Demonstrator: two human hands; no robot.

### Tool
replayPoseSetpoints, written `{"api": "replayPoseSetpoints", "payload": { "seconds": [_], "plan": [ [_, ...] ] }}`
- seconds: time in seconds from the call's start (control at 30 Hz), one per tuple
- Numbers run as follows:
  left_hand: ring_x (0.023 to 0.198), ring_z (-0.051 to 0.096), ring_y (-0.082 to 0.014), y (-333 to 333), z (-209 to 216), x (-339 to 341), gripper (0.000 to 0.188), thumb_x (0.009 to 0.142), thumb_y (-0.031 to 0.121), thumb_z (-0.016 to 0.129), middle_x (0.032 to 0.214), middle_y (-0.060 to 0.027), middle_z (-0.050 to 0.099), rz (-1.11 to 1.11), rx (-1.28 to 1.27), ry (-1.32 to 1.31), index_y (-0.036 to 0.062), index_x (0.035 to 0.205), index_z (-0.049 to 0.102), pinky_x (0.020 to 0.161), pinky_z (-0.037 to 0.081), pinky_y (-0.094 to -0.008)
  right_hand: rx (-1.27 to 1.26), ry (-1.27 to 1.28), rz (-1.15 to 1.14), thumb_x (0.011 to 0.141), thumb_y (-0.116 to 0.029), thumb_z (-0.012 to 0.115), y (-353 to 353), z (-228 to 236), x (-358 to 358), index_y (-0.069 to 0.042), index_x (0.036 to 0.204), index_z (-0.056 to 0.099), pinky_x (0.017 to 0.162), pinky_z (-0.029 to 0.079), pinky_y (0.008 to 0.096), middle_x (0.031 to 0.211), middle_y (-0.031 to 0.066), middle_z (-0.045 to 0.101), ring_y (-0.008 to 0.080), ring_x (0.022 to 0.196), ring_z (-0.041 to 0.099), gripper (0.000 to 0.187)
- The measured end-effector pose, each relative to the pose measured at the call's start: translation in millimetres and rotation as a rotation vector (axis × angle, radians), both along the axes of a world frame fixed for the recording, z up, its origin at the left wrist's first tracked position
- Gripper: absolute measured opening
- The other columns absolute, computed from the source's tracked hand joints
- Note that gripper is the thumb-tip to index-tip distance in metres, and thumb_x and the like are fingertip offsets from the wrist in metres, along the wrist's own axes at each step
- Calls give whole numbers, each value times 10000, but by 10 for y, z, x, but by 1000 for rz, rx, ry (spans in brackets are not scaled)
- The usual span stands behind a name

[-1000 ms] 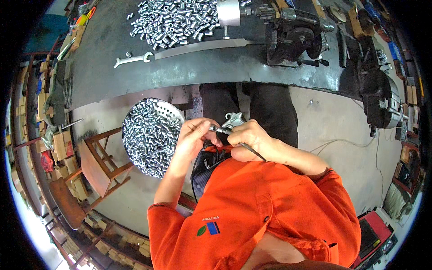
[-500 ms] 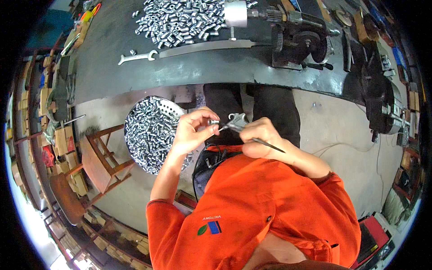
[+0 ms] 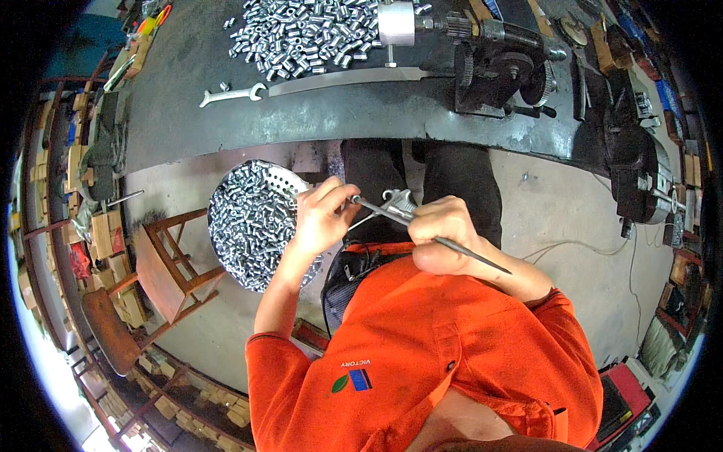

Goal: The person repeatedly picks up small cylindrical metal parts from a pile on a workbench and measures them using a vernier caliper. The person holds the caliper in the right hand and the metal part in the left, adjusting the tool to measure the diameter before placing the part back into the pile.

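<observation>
My left hand point(image 3: 324, 215) pinches a small silver metal sleeve point(image 3: 355, 200) between thumb and fingertips, mostly covered by them. My right hand point(image 3: 444, 230) is closed around a long, slim dark file-like tool point(image 3: 482, 261), whose tapered dark end sticks out past the wrist. The tool's grey shaft point(image 3: 380, 209) reaches from the right fist to the sleeve; whether it enters the bore I cannot tell. Beside the right fingers is a grey metal piece with jaw-like ends point(image 3: 399, 199), apparently in the same hand; its kind is unclear. Left of my left hand stands a perforated metal basin point(image 3: 286, 181) full of similar sleeves.
Ahead runs a dark metal workbench point(image 3: 173, 132). On it lie a heap of sleeves point(image 3: 301, 38), an open-end wrench point(image 3: 232, 96), a flat steel bar point(image 3: 339, 79) and a geared machine point(image 3: 504, 68). A wooden stool point(image 3: 162, 271) stands left; a cable point(image 3: 580, 242) lies on the floor right.
The slim tool's dark end now juts farther down and right, and its shaft shows plainly up to the left fingertips. My left fingers have curled in more around the sleeve.
</observation>
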State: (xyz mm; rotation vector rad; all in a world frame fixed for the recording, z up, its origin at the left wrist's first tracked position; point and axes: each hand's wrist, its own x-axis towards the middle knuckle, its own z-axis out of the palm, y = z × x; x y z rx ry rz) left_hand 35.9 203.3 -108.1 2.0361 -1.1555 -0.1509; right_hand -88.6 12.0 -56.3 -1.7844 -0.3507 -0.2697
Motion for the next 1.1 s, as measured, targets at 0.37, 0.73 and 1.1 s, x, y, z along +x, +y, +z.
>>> {"api": "replayPoseSetpoints", "payload": {
  "seconds": [0.37,0.73,1.1],
  "plan": [
    [480,508,-180,-350,110,416,219,684,42,686,605,-97,510,-4,47,-85,12,894,632,455,398,-296,-204,-365,-192,522,-91,603,-114,-9,89,-70,500,296,366,266,356,498,63,296,236,400,360,309],
    [661,598,-125,-1035,748,1578,416,833,49,594,882,-90,615,53,-531,476,-31,1217,456,643,485,-243,-128,-229,-193,622,-166,601,-20,-222,-54,-76,500,280,369,246,356,487,61,265,235,390,327,355],
    [552,614,-135,1282,-813,1022,205,772,151,638,628,-124,623,530,448,93,-5,904,638,531,472,-279,-139,-120,-138,527,-51,564,77,-368,-61,-64,504,310,369,251,359,476,73,295,246,385,344,256]
  ]
}}
